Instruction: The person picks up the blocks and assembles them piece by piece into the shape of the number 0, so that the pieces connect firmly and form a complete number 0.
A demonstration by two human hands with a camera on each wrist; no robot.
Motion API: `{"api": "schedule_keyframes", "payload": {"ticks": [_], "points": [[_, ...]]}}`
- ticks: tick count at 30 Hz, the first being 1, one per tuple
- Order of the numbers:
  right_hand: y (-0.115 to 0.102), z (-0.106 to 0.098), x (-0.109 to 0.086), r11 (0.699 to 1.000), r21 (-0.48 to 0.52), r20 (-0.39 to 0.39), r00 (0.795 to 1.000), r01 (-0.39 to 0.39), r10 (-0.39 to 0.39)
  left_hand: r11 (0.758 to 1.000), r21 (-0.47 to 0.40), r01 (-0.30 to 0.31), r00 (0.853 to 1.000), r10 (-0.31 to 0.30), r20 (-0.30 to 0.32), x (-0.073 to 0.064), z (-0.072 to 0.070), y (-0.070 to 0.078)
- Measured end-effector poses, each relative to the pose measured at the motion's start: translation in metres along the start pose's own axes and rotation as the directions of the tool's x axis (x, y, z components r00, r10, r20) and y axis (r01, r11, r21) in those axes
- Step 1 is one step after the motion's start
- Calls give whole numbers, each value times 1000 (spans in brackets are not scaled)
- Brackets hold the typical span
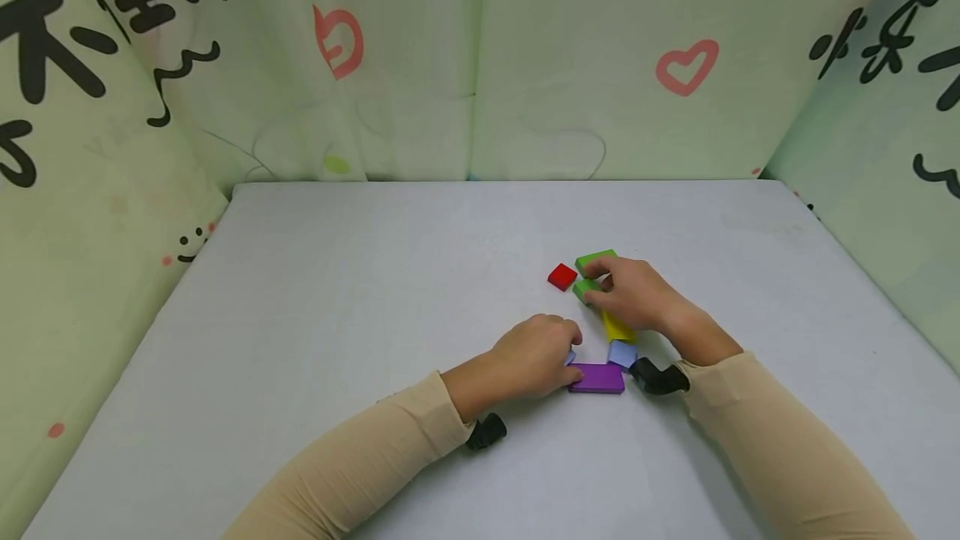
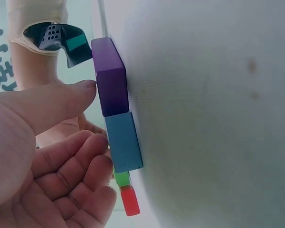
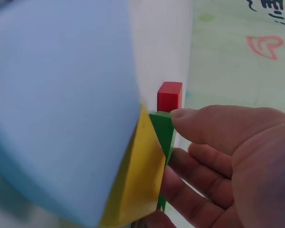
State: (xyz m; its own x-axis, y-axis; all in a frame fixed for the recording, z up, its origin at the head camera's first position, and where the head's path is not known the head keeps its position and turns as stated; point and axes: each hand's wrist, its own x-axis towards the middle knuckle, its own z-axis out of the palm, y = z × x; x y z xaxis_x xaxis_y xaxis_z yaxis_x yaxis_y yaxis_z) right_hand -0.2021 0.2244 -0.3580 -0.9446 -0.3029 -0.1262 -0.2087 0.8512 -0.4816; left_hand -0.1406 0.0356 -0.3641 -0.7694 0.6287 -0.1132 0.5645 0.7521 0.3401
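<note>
My left hand (image 1: 534,354) has its thumb tip touching the left end of a purple block (image 1: 597,379). Its loosely curled fingers lie by a light blue block (image 2: 125,142) beside the purple one. My right hand (image 1: 633,294) pinches at a green block (image 3: 162,127), thumb on its edge and fingers on the other side. A second green block (image 1: 596,260) lies just behind, by the index finger. Below the right palm sits a yellow block (image 1: 617,327), partly covered. Another light blue block (image 1: 622,354) stands between yellow and purple. A red block (image 1: 562,277) lies left of the greens.
The blocks sit on a white table (image 1: 360,273) whose back edge meets a pale green curtain (image 1: 525,65). Curtains also stand on the left and right. A black wrist mount (image 1: 660,377) sits close to the right-hand light blue block, another (image 1: 487,432) under the left wrist.
</note>
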Motion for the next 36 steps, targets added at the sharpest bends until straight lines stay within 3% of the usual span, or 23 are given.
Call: {"api": "schedule_keyframes", "payload": {"ticks": [36], "points": [[11, -7, 0, 998, -14, 7, 998, -62, 62, 1000, -10, 19, 1000, -19, 14, 1, 0, 1]]}}
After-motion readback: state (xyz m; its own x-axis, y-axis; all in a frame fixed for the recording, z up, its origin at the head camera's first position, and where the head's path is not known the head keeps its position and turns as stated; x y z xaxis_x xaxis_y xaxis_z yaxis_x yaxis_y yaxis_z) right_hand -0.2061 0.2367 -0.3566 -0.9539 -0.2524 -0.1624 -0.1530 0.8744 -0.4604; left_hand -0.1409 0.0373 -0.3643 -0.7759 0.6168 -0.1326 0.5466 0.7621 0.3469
